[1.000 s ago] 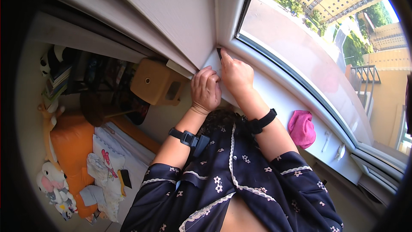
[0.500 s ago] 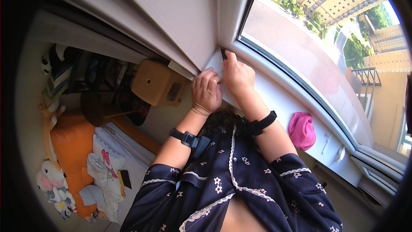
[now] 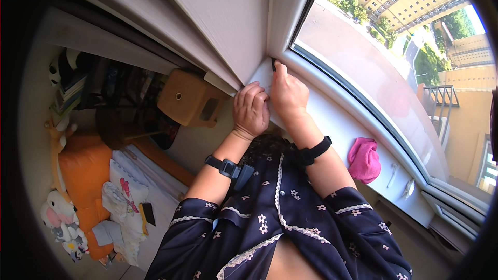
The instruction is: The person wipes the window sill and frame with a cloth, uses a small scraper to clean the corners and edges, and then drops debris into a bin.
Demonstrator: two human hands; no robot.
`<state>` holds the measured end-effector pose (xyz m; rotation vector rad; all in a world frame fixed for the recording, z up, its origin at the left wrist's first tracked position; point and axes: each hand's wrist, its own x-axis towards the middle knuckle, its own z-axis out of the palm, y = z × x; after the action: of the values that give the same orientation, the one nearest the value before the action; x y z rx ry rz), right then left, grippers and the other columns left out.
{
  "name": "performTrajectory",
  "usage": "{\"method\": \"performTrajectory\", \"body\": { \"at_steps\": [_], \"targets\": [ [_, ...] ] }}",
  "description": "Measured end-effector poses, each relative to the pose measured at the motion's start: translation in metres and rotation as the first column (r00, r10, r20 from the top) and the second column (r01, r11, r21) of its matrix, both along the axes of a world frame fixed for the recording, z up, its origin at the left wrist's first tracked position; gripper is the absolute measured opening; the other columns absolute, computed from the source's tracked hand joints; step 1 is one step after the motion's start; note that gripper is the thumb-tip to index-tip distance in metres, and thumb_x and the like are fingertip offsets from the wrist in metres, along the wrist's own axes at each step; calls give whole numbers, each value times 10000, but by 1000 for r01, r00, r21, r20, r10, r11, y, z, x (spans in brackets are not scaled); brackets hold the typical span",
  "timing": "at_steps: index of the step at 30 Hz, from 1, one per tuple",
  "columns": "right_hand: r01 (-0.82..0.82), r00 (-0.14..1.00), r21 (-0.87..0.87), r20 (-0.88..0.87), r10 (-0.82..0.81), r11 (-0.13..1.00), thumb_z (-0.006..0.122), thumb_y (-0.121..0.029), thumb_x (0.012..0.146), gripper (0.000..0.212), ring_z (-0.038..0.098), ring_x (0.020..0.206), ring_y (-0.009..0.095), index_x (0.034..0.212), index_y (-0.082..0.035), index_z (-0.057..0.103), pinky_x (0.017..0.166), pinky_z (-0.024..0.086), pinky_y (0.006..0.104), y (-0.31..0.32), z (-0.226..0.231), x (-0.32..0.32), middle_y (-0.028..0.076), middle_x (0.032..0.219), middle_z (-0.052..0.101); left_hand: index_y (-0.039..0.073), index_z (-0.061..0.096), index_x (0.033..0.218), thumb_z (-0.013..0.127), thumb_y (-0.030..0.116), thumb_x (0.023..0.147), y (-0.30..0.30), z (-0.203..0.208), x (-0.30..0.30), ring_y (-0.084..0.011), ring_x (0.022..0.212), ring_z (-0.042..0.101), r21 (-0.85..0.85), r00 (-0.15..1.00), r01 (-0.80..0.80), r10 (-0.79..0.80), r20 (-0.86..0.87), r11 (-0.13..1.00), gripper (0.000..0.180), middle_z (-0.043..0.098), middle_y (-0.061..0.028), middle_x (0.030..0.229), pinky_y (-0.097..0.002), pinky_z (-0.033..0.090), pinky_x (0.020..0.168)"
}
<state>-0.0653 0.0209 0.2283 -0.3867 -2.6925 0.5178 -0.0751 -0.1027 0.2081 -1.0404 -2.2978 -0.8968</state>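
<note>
My right hand [image 3: 289, 95] reaches into the inner corner of the white windowsill [image 3: 337, 126], its fingers closed. The index finger presses along a small black strip-like object [image 3: 273, 65], whose far end shows against the corner; the rest is hidden by the fingers. Beside it, my left hand [image 3: 251, 108] rests at the sill's near edge with fingers curled together. Whether anything lies under those fingers cannot be seen. Both wrists wear black straps.
A pink cloth [image 3: 364, 160] lies crumpled farther right on the sill, with small white items [image 3: 409, 188] beyond it. The window frame [image 3: 358, 94] bounds the sill. Below left are a tan plastic stool [image 3: 182, 97] and an orange seat [image 3: 83, 168] by piled clothes.
The view has shifted slightly. Both hands keep nearly the same places at the sill corner, the right still on the small black object.
</note>
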Motion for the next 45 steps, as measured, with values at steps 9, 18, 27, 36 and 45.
{"method": "performTrajectory", "body": {
  "at_steps": [9, 18, 27, 36, 45],
  "targets": [
    [12, 1000, -18, 2, -12, 1000, 526, -120, 773, 322, 620, 571, 272, 1090, -64, 539, 509, 487, 378, -1, 0, 2, 101, 613, 618, 67, 531, 852, 514, 86, 772, -1, 1, -1, -314, 1012, 527, 0, 1000, 8, -8, -1, 1000, 83, 539, -114, 983, -408, 390, 892],
    [106, 994, -22, 32, -106, 994, 524, -136, 783, 266, 616, 545, 263, 1044, -95, 561, 488, 474, 391, -6, 5, -2, 96, 591, 615, 44, 534, 874, 522, 84, 778, 0, -2, -2, -318, 1005, 531, 4, 1000, 14, -14, -19, 1000, 106, 546, -117, 973, -407, 399, 888],
    [71, 992, -38, 110, -66, 997, 527, -157, 794, 257, 616, 554, 285, 1045, -119, 560, 489, 471, 405, -5, 6, -3, 103, 604, 618, 49, 538, 882, 515, 113, 795, -1, -2, -1, -317, 1011, 528, -9, 1000, 1, -1, -11, 1000, 110, 545, -114, 984, -414, 396, 884],
    [79, 997, -84, -18, -81, 993, 527, -169, 828, 232, 604, 551, 278, 1052, -118, 563, 491, 462, 408, -3, 4, -1, 94, 600, 612, 60, 531, 865, 517, 93, 787, 1, 1, -1, -316, 1014, 527, -7, 1000, 13, -13, 0, 1000, 86, 538, -117, 990, -411, 394, 887],
    [-5, 998, -96, -64, -1, 995, 519, -186, 845, 217, 606, 546, 289, 1047, -123, 565, 494, 467, 408, 1, 1, -1, 102, 605, 616, 64, 531, 859, 510, 90, 783, -1, 0, 0, -315, 1019, 525, -10, 1000, 2, -2, -9, 1000, 84, 539, -116, 987, -412, 389, 893]
  ]
}}
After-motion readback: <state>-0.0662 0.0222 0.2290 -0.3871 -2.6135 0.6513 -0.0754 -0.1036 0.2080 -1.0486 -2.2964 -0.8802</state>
